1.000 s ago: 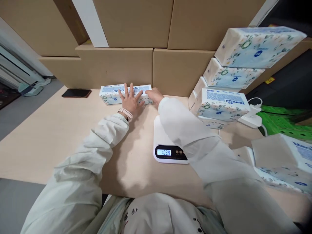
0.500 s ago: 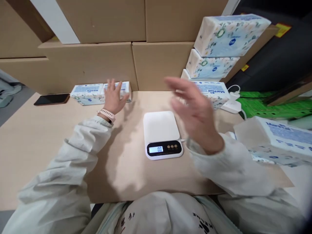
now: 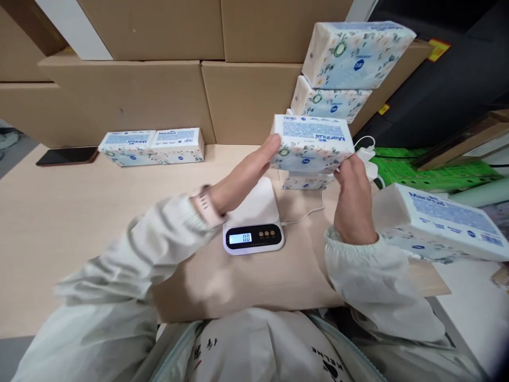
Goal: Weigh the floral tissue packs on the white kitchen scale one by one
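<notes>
Between my two hands is a tissue pack point(image 3: 312, 140), lifted above another tissue pack point(image 3: 304, 181) at the back right. My left hand point(image 3: 248, 172) presses on its left end, and my right hand point(image 3: 353, 196) grips its lower right corner. Below my left forearm lies a white scale point(image 3: 254, 239) with a lit display reading 0.0; the hand hides part of its plate. Two tissue packs point(image 3: 153, 147) sit end to end against the cardboard boxes at the back left.
Cardboard boxes point(image 3: 159, 101) line the back of the table. A phone point(image 3: 67, 156) lies at the far left. More packs point(image 3: 358, 55) are stacked at the back right, and another pack point(image 3: 449, 223) stands at the right. A white cable runs from the scale.
My left hand has left the back-left packs and moved right to the tissue pack. My right hand has closed on its right end, and the pack is now raised. The view has shifted slightly.
</notes>
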Tool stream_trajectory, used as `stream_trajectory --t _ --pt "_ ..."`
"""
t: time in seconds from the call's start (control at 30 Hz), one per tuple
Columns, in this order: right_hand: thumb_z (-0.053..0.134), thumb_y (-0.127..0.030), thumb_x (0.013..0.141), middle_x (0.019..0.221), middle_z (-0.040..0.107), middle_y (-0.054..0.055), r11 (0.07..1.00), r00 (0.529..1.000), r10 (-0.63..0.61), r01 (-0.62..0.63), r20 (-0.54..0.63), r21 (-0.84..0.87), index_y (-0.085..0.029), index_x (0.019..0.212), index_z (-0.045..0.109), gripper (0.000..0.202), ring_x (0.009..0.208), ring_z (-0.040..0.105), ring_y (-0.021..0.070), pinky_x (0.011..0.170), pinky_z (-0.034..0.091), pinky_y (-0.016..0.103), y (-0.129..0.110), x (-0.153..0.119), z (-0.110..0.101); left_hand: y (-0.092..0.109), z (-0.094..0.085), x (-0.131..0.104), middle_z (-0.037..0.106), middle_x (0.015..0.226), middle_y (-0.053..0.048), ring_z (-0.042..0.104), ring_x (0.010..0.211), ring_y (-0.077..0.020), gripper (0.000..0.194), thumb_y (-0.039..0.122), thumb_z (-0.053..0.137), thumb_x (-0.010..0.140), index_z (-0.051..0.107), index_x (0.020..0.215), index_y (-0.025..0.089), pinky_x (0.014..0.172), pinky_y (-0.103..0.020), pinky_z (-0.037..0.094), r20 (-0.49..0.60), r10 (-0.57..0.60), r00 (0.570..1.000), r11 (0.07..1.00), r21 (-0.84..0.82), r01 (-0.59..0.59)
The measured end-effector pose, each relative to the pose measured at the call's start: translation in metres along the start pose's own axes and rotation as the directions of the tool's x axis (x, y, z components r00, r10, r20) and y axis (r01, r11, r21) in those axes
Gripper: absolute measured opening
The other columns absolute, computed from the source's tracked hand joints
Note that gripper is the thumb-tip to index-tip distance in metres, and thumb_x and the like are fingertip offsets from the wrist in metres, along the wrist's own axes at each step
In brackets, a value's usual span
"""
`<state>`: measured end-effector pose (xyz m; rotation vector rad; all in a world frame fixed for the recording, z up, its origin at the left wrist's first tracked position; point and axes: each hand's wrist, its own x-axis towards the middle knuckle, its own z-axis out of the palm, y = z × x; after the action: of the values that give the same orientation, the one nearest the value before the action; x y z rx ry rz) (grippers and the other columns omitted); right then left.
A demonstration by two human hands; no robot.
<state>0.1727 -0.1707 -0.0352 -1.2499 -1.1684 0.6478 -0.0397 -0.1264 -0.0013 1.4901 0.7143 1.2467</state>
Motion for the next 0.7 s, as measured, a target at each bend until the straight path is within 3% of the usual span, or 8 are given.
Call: stream_trajectory --t 0.07,0.13,0.23,0.33,0.43,0.5,0.6,0.7 --pt "0.056 -0.055 0.104 0.161 0.057 0.001 0.997 0.985 -0.009 -0.003 0.173 0.071 -0.036 0.148 0.057 0.048 0.156 0.047 0.0248 0.133 0.038 0.051 -0.011 -0.026 0.008 0.031 -0.018 -0.041 0.055 0.16 -0.002 0.024 0.166 -0.0366 0.041 0.054 0.069 0.102 0.072 0.133 0.028 0.135 -0.066 0.027 0.055 -0.146 0.988 0.982 -0.109 0.152" --pt "0.057 -0.057 0.103 0.165 0.052 0.003 0.993 0.944 0.004 -0.042 0.331 0.108 -0.036 0.157 0.048 0.058 0.158 0.045 0.0246 0.134 0.037 0.051 -0.008 -0.048 0.016 0.047 -0.032 -0.08 0.048 0.166 -0.001 0.019 0.168 -0.0354 0.052 0.061 0.067 0.1 0.069 0.142 0.031 0.139 -0.063 0.017 0.06 -0.206 0.977 0.973 -0.094 0.211" --pt "0.058 -0.06 0.102 0.171 0.045 0.005 0.991 0.891 0.079 -0.118 0.447 0.06 -0.037 0.164 0.039 0.069 0.158 0.044 0.0274 0.136 0.032 0.057 0.012 -0.068 0.025 0.043 -0.043 -0.117 0.04 0.172 0.002 0.018 0.168 -0.0324 0.059 0.065 0.06 0.102 0.061 0.152 0.034 0.141 -0.058 0.013 -0.007 -0.243 0.97 0.969 -0.039 0.242" --pt "0.058 -0.061 0.101 0.172 0.043 0.005 0.988 0.868 0.145 -0.149 0.475 -0.029 -0.038 0.166 0.036 0.072 0.157 0.045 0.0306 0.135 0.031 0.063 0.029 -0.074 0.028 0.025 -0.045 -0.133 0.03 0.176 0.005 0.016 0.169 -0.03 0.058 0.061 0.052 0.107 0.053 0.16 0.037 0.141 -0.055 0.015 -0.015 -0.28 0.96 0.959 -0.046 0.279" --pt "0.058 -0.058 0.102 0.173 0.043 0.005 0.992 0.882 0.121 -0.092 0.455 -0.086 -0.038 0.165 0.037 0.069 0.158 0.044 0.0321 0.133 0.034 0.064 0.036 -0.075 0.026 0.012 -0.05 -0.144 0.021 0.179 0.009 0.012 0.17 -0.0276 0.056 0.056 0.042 0.112 0.042 0.166 0.04 0.141 -0.053 0.016 -0.024 -0.313 0.949 0.95 -0.019 0.313" --pt "0.055 -0.052 0.105 0.172 0.043 0.005 0.996 0.919 0.022 0.013 0.394 -0.088 -0.038 0.165 0.038 0.064 0.159 0.044 0.0316 0.132 0.035 0.064 0.039 -0.076 0.024 0.006 -0.055 -0.151 0.019 0.179 0.011 0.011 0.17 -0.025 0.054 0.053 0.038 0.114 0.037 0.167 0.044 0.141 -0.049 0.016 -0.093 -0.288 0.953 0.955 0.048 0.293" --pt "0.05 -0.044 0.107 0.17 0.047 0.006 0.973 0.956 -0.197 0.218 0.219 -0.077 -0.037 0.164 0.039 0.058 0.156 0.047 0.0311 0.129 0.038 0.065 0.042 -0.075 0.021 -0.007 -0.065 -0.162 0.018 0.179 0.014 0.008 0.17 -0.0215 0.053 0.053 0.035 0.114 0.035 0.167 0.049 0.142 -0.044 0.013 -0.217 -0.18 0.96 0.972 0.112 0.207" --pt "0.046 -0.043 0.108 0.167 0.05 0.005 0.944 0.946 -0.321 0.324 0.045 -0.066 -0.037 0.163 0.041 0.055 0.154 0.049 0.0317 0.127 0.04 0.066 0.045 -0.072 0.019 -0.016 -0.071 -0.166 0.021 0.179 0.015 0.007 0.171 -0.0205 0.052 0.059 0.031 0.114 0.041 0.164 0.05 0.142 -0.042 0.01 -0.279 -0.12 0.953 0.986 0.075 0.146"
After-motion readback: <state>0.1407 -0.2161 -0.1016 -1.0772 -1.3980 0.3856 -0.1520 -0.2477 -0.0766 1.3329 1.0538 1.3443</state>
